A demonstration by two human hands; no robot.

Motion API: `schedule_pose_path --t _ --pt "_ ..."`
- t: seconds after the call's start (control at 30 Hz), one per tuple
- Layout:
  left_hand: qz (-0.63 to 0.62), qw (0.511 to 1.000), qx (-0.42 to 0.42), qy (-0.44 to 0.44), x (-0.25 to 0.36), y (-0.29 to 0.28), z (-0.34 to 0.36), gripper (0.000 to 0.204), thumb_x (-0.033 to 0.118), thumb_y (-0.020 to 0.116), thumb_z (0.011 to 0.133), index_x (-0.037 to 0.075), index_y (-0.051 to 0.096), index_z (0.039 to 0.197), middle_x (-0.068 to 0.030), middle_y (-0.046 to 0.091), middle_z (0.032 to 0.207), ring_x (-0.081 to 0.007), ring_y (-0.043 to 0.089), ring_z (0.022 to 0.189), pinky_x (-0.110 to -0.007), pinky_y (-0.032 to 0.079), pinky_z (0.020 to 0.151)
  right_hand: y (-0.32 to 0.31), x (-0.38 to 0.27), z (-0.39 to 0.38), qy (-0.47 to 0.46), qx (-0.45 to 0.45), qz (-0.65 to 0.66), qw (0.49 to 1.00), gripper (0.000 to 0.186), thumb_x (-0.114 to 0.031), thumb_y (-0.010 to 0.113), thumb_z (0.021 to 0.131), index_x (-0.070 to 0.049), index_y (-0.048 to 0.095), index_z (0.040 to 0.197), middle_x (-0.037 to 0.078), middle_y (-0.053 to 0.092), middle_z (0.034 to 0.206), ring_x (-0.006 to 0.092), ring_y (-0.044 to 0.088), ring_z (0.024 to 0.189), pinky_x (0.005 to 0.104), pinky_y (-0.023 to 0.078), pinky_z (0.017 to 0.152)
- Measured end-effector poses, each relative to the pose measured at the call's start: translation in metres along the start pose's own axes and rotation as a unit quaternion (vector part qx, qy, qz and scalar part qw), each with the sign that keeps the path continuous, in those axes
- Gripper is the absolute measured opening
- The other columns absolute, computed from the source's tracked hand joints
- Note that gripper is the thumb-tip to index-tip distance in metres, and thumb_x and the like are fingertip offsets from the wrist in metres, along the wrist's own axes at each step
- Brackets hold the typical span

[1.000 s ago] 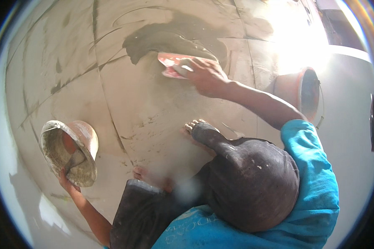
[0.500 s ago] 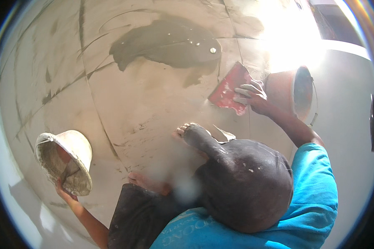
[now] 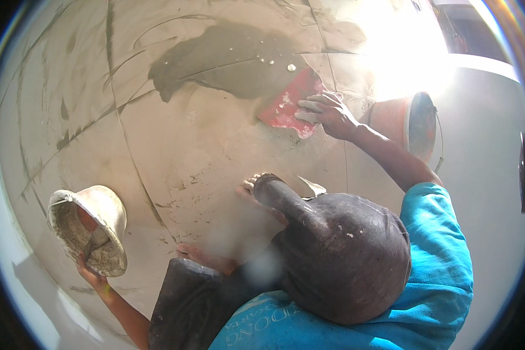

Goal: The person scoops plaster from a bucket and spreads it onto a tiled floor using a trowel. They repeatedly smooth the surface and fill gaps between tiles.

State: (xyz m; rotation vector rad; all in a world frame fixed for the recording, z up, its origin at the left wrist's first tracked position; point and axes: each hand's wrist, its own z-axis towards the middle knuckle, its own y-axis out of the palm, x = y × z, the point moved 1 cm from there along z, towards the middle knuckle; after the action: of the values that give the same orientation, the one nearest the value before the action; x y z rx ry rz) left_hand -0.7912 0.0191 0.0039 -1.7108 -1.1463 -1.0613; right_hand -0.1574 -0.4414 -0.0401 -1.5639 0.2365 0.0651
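Observation:
My right hand (image 3: 328, 114) is closed on a flat red spreader (image 3: 290, 104) smeared with white residue. The spreader lies against the tiled floor (image 3: 151, 140), its far corner at the right end of a dark grey wet patch (image 3: 216, 61). White lumps dot that patch. On the left, my left hand (image 3: 91, 273) grips the rim of a tipped, cream-coloured bucket (image 3: 112, 211). Its mouth faces left, and the inside is crusted grey. A reddish piece shows inside; what it belongs to I cannot tell.
A second, reddish bucket (image 3: 391, 119) with a wire handle lies on its side beyond my right forearm. White walls curve along the left and right. Strong glare washes out the upper right. My bare feet and dark-trousered knees take up the lower middle.
My right hand has moved the red spreader leftward and slightly away from me, up to the wet patch. A thin line now crosses the patch. My left hand and its bucket have barely shifted.

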Motion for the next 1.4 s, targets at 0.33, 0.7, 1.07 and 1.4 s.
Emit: schedule_pose_path --t 0.33,0.7,1.07,1.4 --pt "-0.03 0.994 0.072 -0.071 0.0 -0.009 0.009 0.06 0.026 0.064 0.083 -0.008 0.043 0.129 -0.02 0.051 0.125 -0.0322 0.055 0.111 -0.04 0.047 0.093 -0.058 -0.013 0.1 0.19 -0.119 -0.017 0.974 0.048 0.001 0.055 0.078 -0.017 0.058 0.122 0.007 0.062 0.117 0.0228 0.061 0.102 0.0401 0.048 0.089" --pt "0.05 0.987 0.143 -0.057 -0.016 -0.019 0.019 0.063 0.031 0.066 0.082 -0.007 0.046 0.128 -0.0175 0.056 0.12 -0.0275 0.053 0.111 -0.039 0.043 0.095 -0.04 0.216 0.102 0.468 0.058 -0.019 0.881 0.068 -0.055 0.036 0.094 -0.009 0.031 0.144 0.017 0.064 0.105 0.0312 0.062 0.098 0.0406 0.049 0.083" --pt "0.057 0.984 0.146 -0.084 0.011 0.009 0.001 0.062 0.03 0.066 0.083 -0.008 0.046 0.128 -0.0205 0.053 0.122 -0.0291 0.054 0.11 -0.039 0.042 0.096 -0.084 0.044 0.223 0.461 -0.022 0.175 0.87 0.06 -0.054 0.042 0.089 -0.01 0.053 0.127 0.018 0.064 0.111 0.0356 0.059 0.106 0.0427 0.044 0.09" --pt "0.037 0.989 0.132 -0.058 0.003 0.017 0.012 0.066 0.032 0.063 0.084 -0.008 0.041 0.13 -0.018 0.052 0.121 -0.0294 0.052 0.11 -0.039 0.042 0.094 -0.074 0.273 0.252 0.479 0.071 0.004 0.875 0.044 -0.037 0.055 0.083 -0.013 0.061 0.119 0.014 0.067 0.103 0.0307 0.063 0.099 0.0442 0.047 0.087"
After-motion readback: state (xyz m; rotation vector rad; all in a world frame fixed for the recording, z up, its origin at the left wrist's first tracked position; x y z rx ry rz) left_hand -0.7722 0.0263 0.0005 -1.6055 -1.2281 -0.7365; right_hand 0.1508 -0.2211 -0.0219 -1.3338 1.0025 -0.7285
